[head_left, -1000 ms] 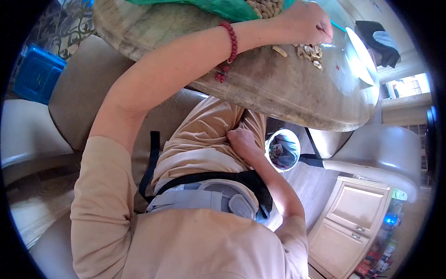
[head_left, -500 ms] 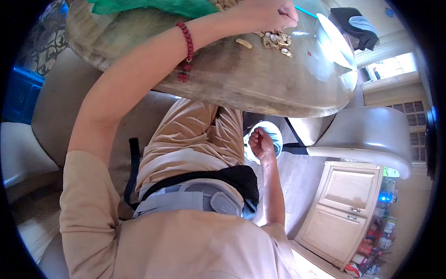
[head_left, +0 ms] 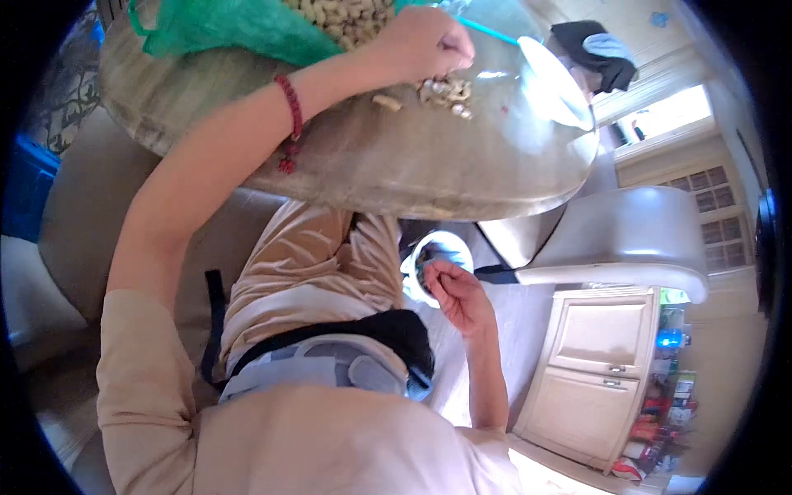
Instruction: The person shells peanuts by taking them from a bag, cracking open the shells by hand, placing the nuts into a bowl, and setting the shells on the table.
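Observation:
My left hand (head_left: 429, 43), with a red bead bracelet (head_left: 290, 107) on its wrist, is closed over the table beside a small pile of peanut shells (head_left: 445, 92). Anything inside its curled fingers is hidden. One longish peanut or shell piece (head_left: 386, 102) lies left of the pile. Behind the forearm, a green plastic bag (head_left: 239, 31) lies spread with many unshelled peanuts (head_left: 342, 18). My right hand (head_left: 455, 297) is palm up with its fingers bent together, above and overlapping the white bin (head_left: 452, 247) on the floor; what it holds is too small to tell.
The stone-look round table (head_left: 346, 169) spans the top, with a white plate (head_left: 554, 82) at its right edge. A pale chair (head_left: 619, 235) stands right of the bin. Beyond are a cabinet (head_left: 590, 375), coloured bottles and packets, and a blue box (head_left: 29, 186) at far left.
My right hand has gone from my lap to the bin, and its fist has loosened somewhat. My left hand remains closed near the shells. The whole view has shifted.

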A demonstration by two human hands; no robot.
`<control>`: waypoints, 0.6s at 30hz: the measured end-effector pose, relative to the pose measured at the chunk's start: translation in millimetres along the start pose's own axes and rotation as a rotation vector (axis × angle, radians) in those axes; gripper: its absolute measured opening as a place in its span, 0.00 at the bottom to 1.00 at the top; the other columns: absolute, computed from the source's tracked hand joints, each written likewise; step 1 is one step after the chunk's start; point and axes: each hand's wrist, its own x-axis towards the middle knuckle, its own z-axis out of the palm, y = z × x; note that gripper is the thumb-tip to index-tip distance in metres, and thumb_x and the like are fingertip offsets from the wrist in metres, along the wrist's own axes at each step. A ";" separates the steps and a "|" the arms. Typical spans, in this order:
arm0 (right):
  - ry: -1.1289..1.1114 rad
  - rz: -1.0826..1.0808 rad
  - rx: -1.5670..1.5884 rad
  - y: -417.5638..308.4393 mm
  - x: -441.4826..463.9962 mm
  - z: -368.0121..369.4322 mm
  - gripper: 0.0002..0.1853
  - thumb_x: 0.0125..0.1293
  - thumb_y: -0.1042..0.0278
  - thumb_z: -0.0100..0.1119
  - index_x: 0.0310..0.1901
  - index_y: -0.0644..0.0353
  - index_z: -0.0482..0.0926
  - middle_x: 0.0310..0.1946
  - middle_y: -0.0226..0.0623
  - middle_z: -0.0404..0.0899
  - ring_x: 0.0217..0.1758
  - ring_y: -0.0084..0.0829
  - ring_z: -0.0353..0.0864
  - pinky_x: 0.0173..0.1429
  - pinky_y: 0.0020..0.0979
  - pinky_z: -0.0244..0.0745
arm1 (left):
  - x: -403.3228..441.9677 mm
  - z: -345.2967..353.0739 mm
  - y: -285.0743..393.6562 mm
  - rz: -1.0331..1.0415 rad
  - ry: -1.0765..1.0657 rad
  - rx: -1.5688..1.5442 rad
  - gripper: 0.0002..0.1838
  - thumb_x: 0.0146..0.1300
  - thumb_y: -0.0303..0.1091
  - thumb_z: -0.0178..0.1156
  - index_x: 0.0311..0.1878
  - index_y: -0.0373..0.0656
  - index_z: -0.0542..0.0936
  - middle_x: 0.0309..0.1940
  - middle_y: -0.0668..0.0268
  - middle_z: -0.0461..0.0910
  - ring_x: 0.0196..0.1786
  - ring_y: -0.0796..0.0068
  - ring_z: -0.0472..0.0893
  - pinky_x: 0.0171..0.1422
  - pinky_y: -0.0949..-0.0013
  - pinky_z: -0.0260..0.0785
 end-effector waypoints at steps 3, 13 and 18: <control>-0.061 -0.208 -0.299 -56.0 -23.4 46.8 0.11 0.61 0.76 0.51 0.45 0.70 0.73 0.38 0.45 0.77 0.40 0.31 0.79 0.43 0.25 0.78 | -6.4 -1.7 6.8 0.038 0.064 -0.044 0.06 0.50 0.32 0.62 0.31 0.41 0.82 0.23 0.66 0.80 0.26 0.79 0.79 0.31 0.75 0.71; 0.596 -0.882 -0.986 -323.2 97.1 88.9 0.11 0.66 0.68 0.49 0.46 0.62 0.76 0.40 0.33 0.76 0.46 0.23 0.73 0.49 0.29 0.70 | -2.2 -0.7 -8.8 0.252 0.150 0.156 0.08 0.45 0.35 0.63 0.26 0.41 0.80 0.23 0.64 0.80 0.25 0.71 0.79 0.31 0.70 0.69; 0.448 -1.488 -1.238 -238.5 54.7 131.0 0.12 0.64 0.67 0.53 0.45 0.64 0.78 0.35 0.35 0.80 0.37 0.19 0.75 0.40 0.20 0.70 | 5.1 0.5 -14.7 0.268 0.181 0.205 0.07 0.44 0.35 0.62 0.25 0.42 0.81 0.23 0.64 0.80 0.27 0.68 0.79 0.34 0.67 0.70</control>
